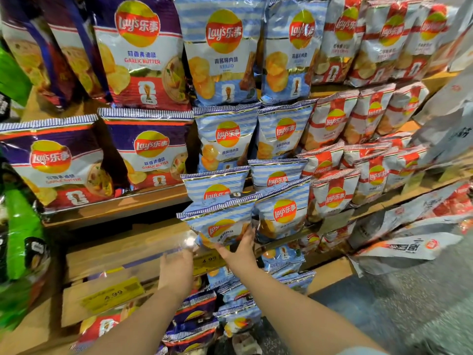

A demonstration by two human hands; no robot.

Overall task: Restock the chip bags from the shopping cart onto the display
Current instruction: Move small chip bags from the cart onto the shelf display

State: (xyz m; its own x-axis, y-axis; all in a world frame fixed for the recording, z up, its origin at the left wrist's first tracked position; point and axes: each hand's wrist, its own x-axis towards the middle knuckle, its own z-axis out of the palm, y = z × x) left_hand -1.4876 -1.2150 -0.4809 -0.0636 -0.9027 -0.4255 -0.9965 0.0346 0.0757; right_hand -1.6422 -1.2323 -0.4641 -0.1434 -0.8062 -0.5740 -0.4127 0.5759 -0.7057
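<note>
A light-blue striped chip bag (pixel 220 221) sits tilted at the front of a wooden shelf (pixel 122 242), beside another blue bag (pixel 282 213). My right hand (pixel 242 248) presses against the tilted bag's lower right side with fingers spread upward. My left hand (pixel 176 270) hovers open just left and below it, in front of the shelf edge, holding nothing. More blue bags (pixel 222 139) fill the tiers above. The shopping cart is out of view.
Purple garlic-butter bags (pixel 151 155) stand on the left tiers, red-and-white bags (pixel 332 193) on the right. Yellow price tags (pixel 112 294) hang on the shelf fronts. Green bags (pixel 21 226) line the far left. Mixed bags (pixel 197 321) are stacked below my arms. Grey floor lies at lower right.
</note>
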